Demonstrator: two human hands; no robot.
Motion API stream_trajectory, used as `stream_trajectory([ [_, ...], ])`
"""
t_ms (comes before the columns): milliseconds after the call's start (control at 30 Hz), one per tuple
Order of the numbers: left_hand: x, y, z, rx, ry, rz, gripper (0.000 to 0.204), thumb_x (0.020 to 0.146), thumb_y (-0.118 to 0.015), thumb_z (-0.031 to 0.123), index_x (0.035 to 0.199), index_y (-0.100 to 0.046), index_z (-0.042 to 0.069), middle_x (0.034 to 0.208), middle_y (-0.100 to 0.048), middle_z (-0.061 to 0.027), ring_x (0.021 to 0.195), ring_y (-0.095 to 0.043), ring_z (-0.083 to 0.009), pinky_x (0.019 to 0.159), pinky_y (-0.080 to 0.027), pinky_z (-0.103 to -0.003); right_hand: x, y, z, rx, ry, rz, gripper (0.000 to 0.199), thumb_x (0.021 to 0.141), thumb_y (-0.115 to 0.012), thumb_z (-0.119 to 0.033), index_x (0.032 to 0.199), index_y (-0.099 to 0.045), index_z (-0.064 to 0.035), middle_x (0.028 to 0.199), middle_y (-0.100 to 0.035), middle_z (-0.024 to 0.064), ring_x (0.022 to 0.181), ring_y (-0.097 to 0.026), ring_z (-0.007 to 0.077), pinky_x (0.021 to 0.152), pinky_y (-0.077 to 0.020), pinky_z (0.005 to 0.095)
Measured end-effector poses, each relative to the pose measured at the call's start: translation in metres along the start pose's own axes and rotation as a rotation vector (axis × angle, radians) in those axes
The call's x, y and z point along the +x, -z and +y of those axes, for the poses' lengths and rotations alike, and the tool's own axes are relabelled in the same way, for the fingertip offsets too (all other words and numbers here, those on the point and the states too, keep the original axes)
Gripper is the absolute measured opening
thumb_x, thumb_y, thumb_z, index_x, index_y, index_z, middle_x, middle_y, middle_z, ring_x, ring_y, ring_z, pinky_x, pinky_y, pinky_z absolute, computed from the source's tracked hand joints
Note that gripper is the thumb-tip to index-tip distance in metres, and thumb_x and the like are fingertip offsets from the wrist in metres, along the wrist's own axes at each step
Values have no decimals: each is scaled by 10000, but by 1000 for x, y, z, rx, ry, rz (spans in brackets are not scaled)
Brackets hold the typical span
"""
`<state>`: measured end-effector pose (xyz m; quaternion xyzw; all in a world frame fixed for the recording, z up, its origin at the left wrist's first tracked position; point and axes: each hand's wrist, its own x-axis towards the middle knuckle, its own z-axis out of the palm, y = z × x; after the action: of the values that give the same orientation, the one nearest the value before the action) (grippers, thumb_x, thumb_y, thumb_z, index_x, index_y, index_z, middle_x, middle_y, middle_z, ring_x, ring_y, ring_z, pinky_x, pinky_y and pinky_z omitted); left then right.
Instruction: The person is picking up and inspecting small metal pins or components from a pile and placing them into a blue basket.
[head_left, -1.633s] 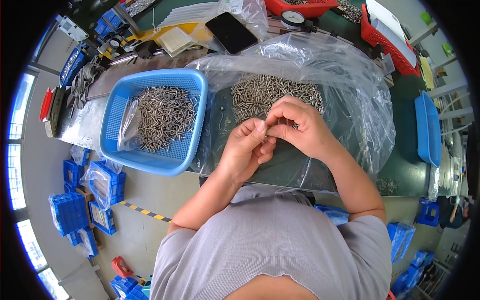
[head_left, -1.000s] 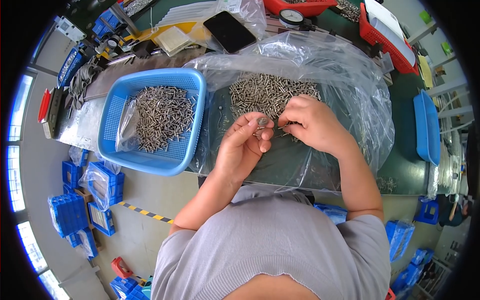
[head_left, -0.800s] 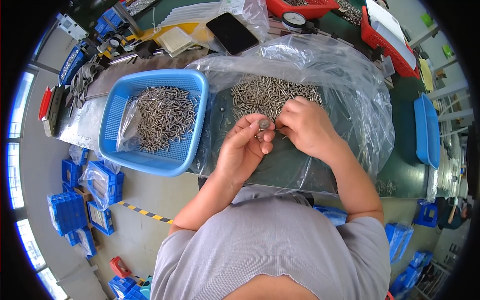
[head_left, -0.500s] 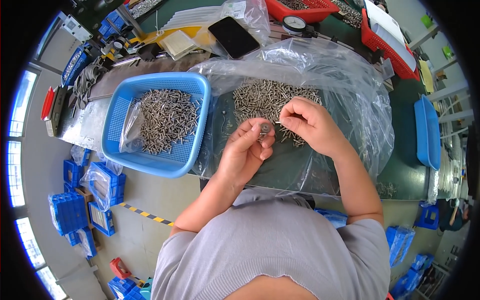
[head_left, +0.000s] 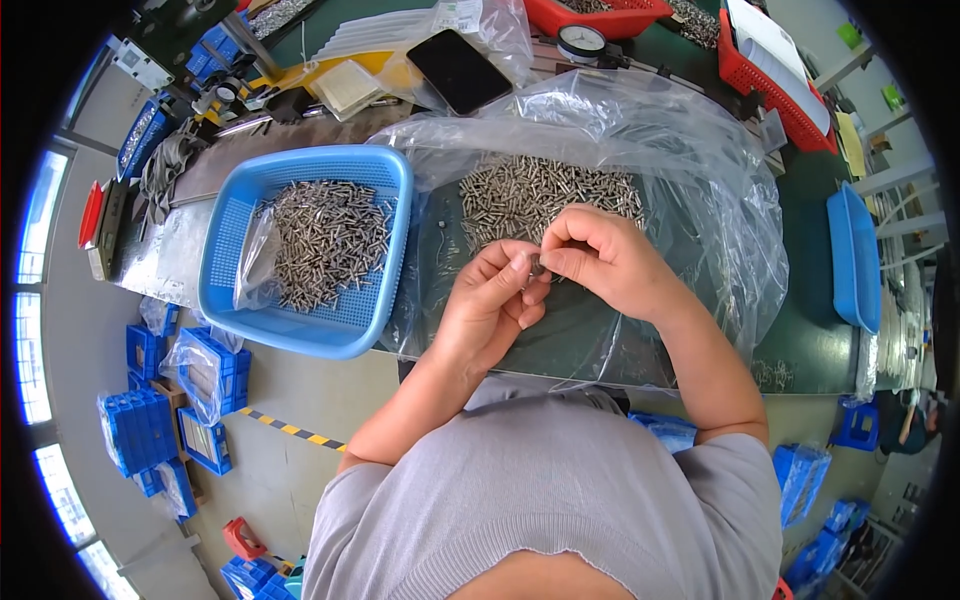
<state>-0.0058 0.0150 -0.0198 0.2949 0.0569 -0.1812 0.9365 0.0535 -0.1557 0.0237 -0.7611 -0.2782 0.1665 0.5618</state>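
Observation:
My left hand (head_left: 488, 298) is closed around a small round grey metal piece (head_left: 537, 267), which shows in part between the fingertips. At that same piece, my right hand (head_left: 603, 258) pinches with thumb and forefinger. A small metal pin showed in this pinch a moment earlier; the fingertips now hide it. Just beyond both hands, a heap of short metal pins (head_left: 520, 195) lies on a clear plastic sheet (head_left: 715, 205). To the left stands a light blue basket (head_left: 402, 235) with more metal pins (head_left: 330, 245) and a clear plastic bag (head_left: 256, 262) inside.
A black phone (head_left: 460, 72) lies on plastic at the back, with a dial gauge (head_left: 582, 40) to its right. Red baskets (head_left: 745, 75) stand at the back right. A blue tray (head_left: 852, 258) sits at the right edge of the green table (head_left: 810, 340).
My right hand has moved left and slightly down, bringing its fingertips from beside the round metal piece onto it. My left hand stays nearly in place.

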Motion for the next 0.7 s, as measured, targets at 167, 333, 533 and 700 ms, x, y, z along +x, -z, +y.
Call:
stream_trajectory([
  [167, 2, 6, 2, -2, 47, -67, 181, 927, -570, 230, 972, -573, 55, 812, -552, -11, 648, -463, -87, 516, -354, -222, 4, -6, 4, -72, 175, 25, 144, 775, -693, -66, 844, -573, -26, 887, -538, 18, 746, -513, 110, 683, -431, 259],
  [333, 2, -4, 1, -43, 30, 5, 197, 926, -572, 243, 994, -577, 58, 795, -552, -14, 679, -487, -91, 531, -372, -218, 6, -2, 5, -207, 263, 85, 159, 748, -706, -54, 863, -598, -33, 851, -555, 28, 785, -542, 133, 691, -435, 269],
  [533, 5, 7, -3, -70, -24, -43, 187, 940, -541, 200, 1024, -575, 37, 868, -586, -53, 713, -519, -120, 564, -414, -238, 0, 5, -4, -3, 104, 27, 134, 755, -702, -51, 858, -624, -16, 804, -560, 36, 766, -553, 134, 673, -439, 258],
  [700, 4, 7, -1, -74, -35, -73, 234, 951, -513, 207, 1062, -554, 6, 949, -551, -95, 751, -486, -124, 552, -389, -220, -4, 21, -1, -449, 106, -37, 134, 704, -707, -44, 823, -646, -60, 806, -566, 36, 801, -559, 184, 698, -448, 307],
])
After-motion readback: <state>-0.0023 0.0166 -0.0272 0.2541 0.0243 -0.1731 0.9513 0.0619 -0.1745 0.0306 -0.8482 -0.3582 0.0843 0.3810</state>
